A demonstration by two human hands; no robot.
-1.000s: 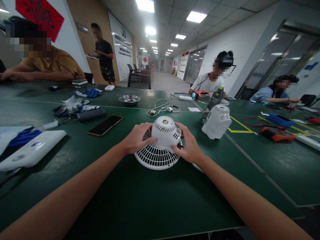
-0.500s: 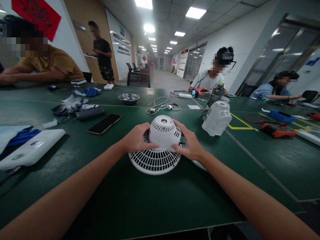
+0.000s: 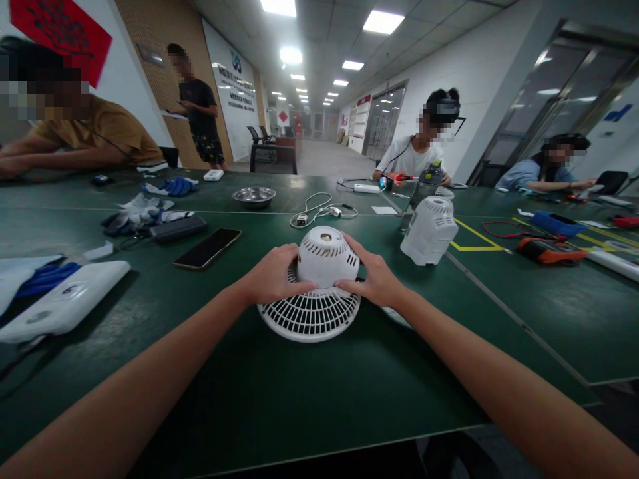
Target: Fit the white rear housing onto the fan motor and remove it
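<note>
A white fan head lies face down on the green table, its round grille (image 3: 309, 326) against the tabletop and its domed, slotted motor housing (image 3: 327, 263) on top. My left hand (image 3: 274, 274) grips the housing's left side, thumb across the front and fingers behind. On the other side my right hand (image 3: 375, 274) holds the housing the same way, its thumb near the lower front edge. Fingertips of both hands are partly hidden behind the dome. Part of a pale flat piece (image 3: 397, 315) shows under my right wrist.
Beyond my hands lie a coiled white cable (image 3: 319, 211), a steel bowl (image 3: 253, 195) and a phone (image 3: 208, 248). A white housing (image 3: 430, 229) stands to the right, near an orange multimeter (image 3: 549, 251). At left are a white device (image 3: 64, 299) and gloves (image 3: 137, 213). Several people are around the table.
My right thumb has shifted slightly left along the housing's lower edge. Both hands stay on the housing. The whole view has tilted a little.
</note>
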